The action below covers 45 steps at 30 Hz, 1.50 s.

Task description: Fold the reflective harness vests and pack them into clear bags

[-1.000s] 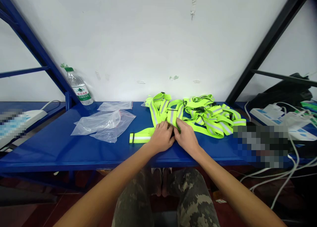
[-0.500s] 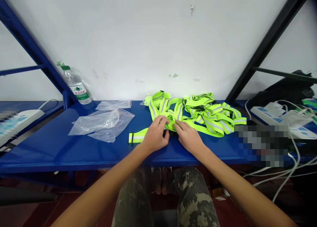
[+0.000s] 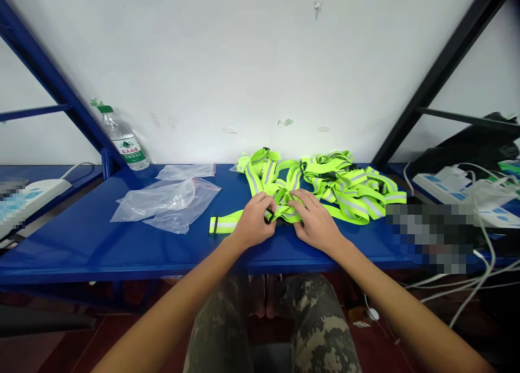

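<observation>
Yellow-green reflective straps (image 3: 293, 175) with silver stripes lie tangled on the blue table. My left hand (image 3: 257, 221) is closed on one strap, with a black buckle (image 3: 268, 215) showing at its fingertips. My right hand (image 3: 314, 218) has its fingers curled over the same bunch of strap, thumb underneath; it grips the webbing. A strap end (image 3: 223, 224) with a black slider sticks out flat to the left of my left hand. Farther right lies a larger heap of the same straps (image 3: 353, 191). My fingers hide part of the webbing between the hands.
Clear plastic zip bags (image 3: 166, 202) lie on the left of the blue table (image 3: 93, 243). A water bottle (image 3: 125, 140) leans by the blue frame post. White power strips (image 3: 483, 199) and cables are at the far right. A white wall stands behind.
My hands have shifted slightly on the strap. A black buckle now shows by my left fingertips, and my right hand has opened a little wider and moved right.
</observation>
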Each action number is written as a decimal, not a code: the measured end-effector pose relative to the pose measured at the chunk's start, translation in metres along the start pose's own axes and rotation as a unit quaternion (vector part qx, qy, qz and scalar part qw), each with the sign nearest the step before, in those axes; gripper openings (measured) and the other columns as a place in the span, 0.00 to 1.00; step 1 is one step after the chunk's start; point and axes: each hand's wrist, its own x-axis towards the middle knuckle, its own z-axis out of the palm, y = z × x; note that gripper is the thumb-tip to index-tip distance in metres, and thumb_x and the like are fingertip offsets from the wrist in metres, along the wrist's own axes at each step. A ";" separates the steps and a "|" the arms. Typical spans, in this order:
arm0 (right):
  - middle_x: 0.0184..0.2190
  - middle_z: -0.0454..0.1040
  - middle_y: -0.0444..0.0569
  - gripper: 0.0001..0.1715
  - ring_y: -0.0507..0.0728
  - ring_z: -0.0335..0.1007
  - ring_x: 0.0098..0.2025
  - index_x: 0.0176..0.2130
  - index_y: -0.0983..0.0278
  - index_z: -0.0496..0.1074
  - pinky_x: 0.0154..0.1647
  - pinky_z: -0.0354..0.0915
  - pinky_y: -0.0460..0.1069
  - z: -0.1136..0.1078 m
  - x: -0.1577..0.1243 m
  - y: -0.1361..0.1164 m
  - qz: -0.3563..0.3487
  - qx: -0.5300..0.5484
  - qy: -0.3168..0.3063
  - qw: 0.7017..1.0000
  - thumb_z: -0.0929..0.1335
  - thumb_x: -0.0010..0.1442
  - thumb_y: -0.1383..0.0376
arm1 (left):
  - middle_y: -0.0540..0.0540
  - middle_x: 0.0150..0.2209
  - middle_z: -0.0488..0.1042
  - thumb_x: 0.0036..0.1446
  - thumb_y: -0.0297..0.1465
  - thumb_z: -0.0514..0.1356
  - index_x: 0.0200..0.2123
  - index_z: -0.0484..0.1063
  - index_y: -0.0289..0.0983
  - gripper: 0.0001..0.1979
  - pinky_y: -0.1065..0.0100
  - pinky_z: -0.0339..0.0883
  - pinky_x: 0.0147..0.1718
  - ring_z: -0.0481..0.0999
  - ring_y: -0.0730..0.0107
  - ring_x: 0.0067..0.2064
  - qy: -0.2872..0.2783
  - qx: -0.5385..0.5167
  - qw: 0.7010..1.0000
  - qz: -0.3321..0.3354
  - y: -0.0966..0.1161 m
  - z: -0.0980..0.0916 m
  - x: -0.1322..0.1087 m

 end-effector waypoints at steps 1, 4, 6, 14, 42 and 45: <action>0.60 0.65 0.60 0.26 0.68 0.56 0.65 0.51 0.66 0.69 0.65 0.58 0.65 -0.001 -0.001 0.002 0.000 0.016 0.005 1.000 0.64 0.52 0.73 | 0.46 0.35 0.69 0.47 0.20 0.56 0.30 0.62 0.39 0.09 0.63 0.66 0.41 0.70 0.63 0.40 0.004 0.003 1.000 0.000 -0.001 0.000 0.000; 0.61 0.66 0.59 0.21 0.67 0.57 0.66 0.48 0.65 0.69 0.66 0.58 0.64 -0.004 -0.002 0.006 0.012 0.049 0.022 0.998 0.67 0.53 0.69 | 0.46 0.36 0.69 0.47 0.19 0.54 0.29 0.59 0.40 0.10 0.64 0.64 0.41 0.69 0.63 0.41 0.013 0.026 1.000 0.001 -0.005 0.000 0.000; 0.62 0.66 0.59 0.16 0.67 0.57 0.67 0.46 0.64 0.69 0.66 0.58 0.64 -0.005 -0.003 0.008 0.020 0.067 0.030 0.997 0.68 0.55 0.66 | 0.46 0.35 0.70 0.47 0.19 0.54 0.29 0.58 0.40 0.10 0.63 0.63 0.39 0.68 0.62 0.40 0.018 0.051 0.999 -0.008 -0.007 0.000 0.000; 0.52 0.75 0.57 0.11 0.64 0.69 0.58 0.45 0.63 0.69 0.57 0.68 0.61 -0.002 -0.003 0.010 0.026 0.103 -0.007 0.994 0.66 0.60 0.68 | 0.46 0.34 0.69 0.55 0.30 0.59 0.32 0.61 0.39 0.06 0.62 0.64 0.41 0.68 0.62 0.39 -0.052 0.056 0.997 0.021 -0.004 -0.011 -0.006; 0.59 0.71 0.57 0.25 0.66 0.63 0.65 0.60 0.65 0.71 0.64 0.62 0.65 0.018 0.011 -0.021 -0.032 0.055 -0.077 0.995 0.65 0.68 0.58 | 0.38 0.40 0.75 0.63 0.36 0.56 0.34 0.70 0.37 0.08 0.56 0.65 0.39 0.73 0.52 0.44 -0.020 0.289 0.934 -0.207 0.023 -0.024 -0.061; 0.59 0.71 0.56 0.24 0.67 0.64 0.64 0.59 0.65 0.71 0.64 0.63 0.65 0.020 0.010 -0.018 -0.026 0.049 -0.074 0.996 0.65 0.68 0.58 | 0.35 0.49 0.73 0.62 0.36 0.57 0.44 0.70 0.37 0.11 0.45 0.63 0.51 0.70 0.48 0.52 -0.007 0.214 0.952 -0.218 0.023 -0.012 -0.059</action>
